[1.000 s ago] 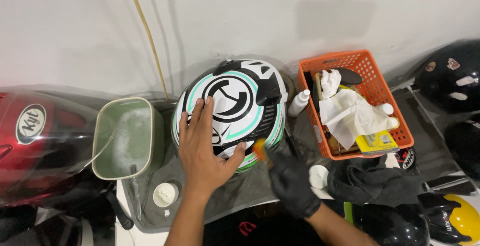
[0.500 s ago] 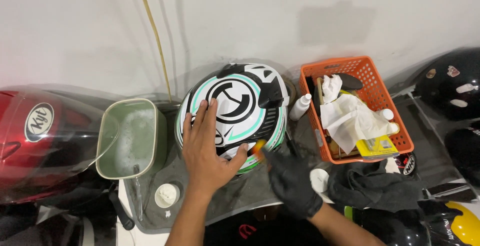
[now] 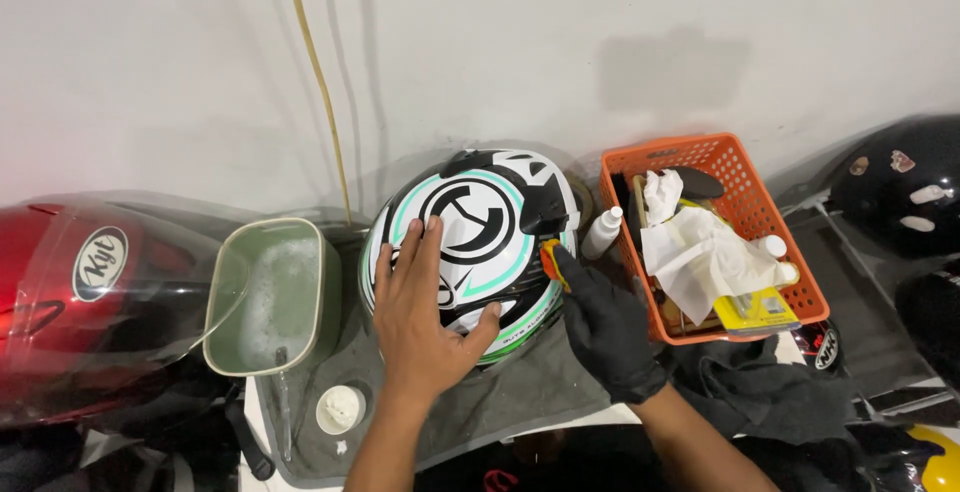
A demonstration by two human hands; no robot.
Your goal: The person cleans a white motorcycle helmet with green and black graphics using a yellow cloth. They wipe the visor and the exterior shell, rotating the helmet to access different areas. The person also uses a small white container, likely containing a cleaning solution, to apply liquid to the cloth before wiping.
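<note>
Your bare left hand [image 3: 425, 317] lies flat and open on the near face of the helmet [image 3: 470, 242], fingers spread and pointing toward twelve o'clock, thumb out toward three; it grips nothing, only steadies the shell. Your right hand [image 3: 600, 327], in a black glove, is curled around a small orange and yellow sponge [image 3: 551, 258] and presses it against the helmet's side at about three o'clock of the shell.

The helmet is white with black and teal graphics and sits in the middle of the bench on a grey cloth [image 3: 530, 392], close to the pale wall. Where the sponge touches, I cannot tell whether the surface is wet or soapy; the rest of the shell shows no foam, so the cleaning looks to be under way on this one side — the top and far side appear not yet worked, and no rinsing or drying shows.

Outward from the hands: at nine o'clock of the helmet stands a green tub [image 3: 275, 292] of sudsy water, and below it, near seven o'clock, a small white round lid or dish [image 3: 341, 408]. At two o'clock a white spray bottle [image 3: 602, 232] stands just beside an orange basket [image 3: 785, 202] holding white rags and small bottles. A red helmet [image 3: 90, 302] lies far at nine o'clock — black helmets [image 3: 895, 192] at three.
</note>
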